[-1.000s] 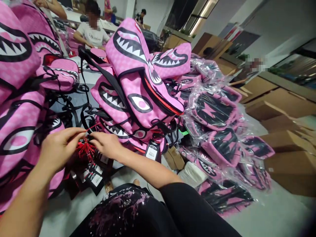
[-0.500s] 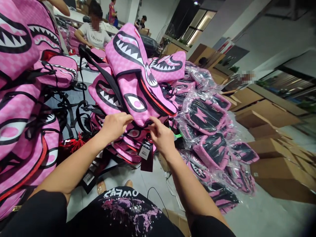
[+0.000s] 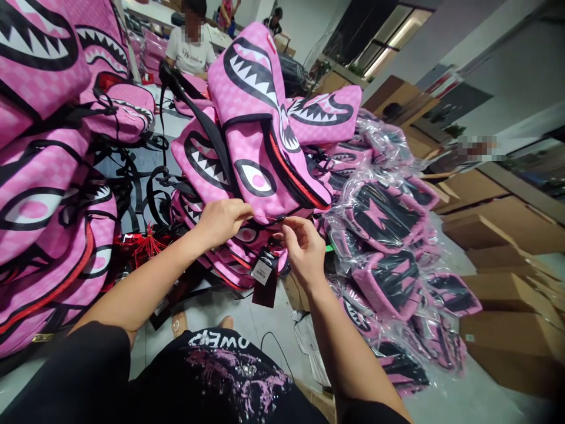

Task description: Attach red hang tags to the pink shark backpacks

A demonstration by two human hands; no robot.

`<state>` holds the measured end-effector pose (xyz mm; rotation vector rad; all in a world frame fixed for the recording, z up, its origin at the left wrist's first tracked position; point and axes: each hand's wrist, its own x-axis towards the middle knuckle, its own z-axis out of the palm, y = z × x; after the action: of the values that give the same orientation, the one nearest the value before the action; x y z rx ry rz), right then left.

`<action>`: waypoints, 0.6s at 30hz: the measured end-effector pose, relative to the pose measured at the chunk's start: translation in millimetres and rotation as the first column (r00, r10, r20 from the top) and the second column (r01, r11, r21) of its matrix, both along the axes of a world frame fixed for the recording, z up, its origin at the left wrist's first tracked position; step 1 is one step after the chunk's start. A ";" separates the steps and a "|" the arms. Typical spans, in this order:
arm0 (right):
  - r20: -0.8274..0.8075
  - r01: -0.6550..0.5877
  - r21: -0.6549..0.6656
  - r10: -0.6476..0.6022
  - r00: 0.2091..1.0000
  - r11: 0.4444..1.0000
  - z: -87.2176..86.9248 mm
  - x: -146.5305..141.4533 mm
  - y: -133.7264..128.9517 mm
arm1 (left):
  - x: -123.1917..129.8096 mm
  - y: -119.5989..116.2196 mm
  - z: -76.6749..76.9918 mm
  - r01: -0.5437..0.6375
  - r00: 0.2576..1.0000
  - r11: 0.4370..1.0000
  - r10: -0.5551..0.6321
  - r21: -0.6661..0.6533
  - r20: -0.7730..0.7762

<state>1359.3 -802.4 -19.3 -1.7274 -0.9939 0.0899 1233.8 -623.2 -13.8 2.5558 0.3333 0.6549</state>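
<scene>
A pink backpack [image 3: 258, 138] with a shark-mouth and eye print lies on a stack of similar bags in front of me. My left hand [image 3: 223, 222] is closed, its thumb and fingers pinching one end of a thin red string [image 3: 263, 219] at the bag's lower edge. The string stretches taut to my right hand [image 3: 304, 250], which pinches it beside a small black piece [image 3: 279, 218]. Whether that piece is a zipper pull or part of the string, I cannot tell. Just below my right hand hangs a dark hang tag [image 3: 265, 280] with a white barcode label.
More pink backpacks [image 3: 39, 171] pile up at the left. A bunch of red strings [image 3: 150, 241] lies by my left forearm. Bags in clear plastic [image 3: 384, 209] are heaped at right, beside cardboard boxes [image 3: 507, 330]. A person in a white shirt [image 3: 189, 56] sits at the back.
The view has shifted, so the bags appear further right. The string between my hands now shows red and taut, and my right hand's fingertips have closed in by the black piece.
</scene>
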 end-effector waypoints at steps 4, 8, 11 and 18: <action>0.171 0.030 -0.079 -0.016 0.985 0.996 2.8 7.7 -3.4 | 17.6 -15.5 7.7 0.111 0.994 0.992 -0.110 -0.067 0.015; 0.575 0.251 -0.245 -0.068 0.815 0.936 12.0 20.4 -22.1 | 30.1 -32.8 16.8 0.215 0.966 0.940 -0.244 -0.266 -0.080; 0.673 0.476 -0.227 -0.216 0.707 0.850 18.1 28.9 -33.2 | 24.2 -33.9 13.7 0.325 0.909 0.821 -0.409 -0.469 -0.085; -0.250 -0.113 -0.401 0.011 0.968 0.909 19.5 41.0 -49.3 | -7.8 -26.3 -17.9 0.378 0.925 0.751 -0.278 -0.541 0.261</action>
<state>1400.3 -851.7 0.2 -2.0066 -0.8888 0.5778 1226.0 -649.5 -31.7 1.8824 0.0062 0.5189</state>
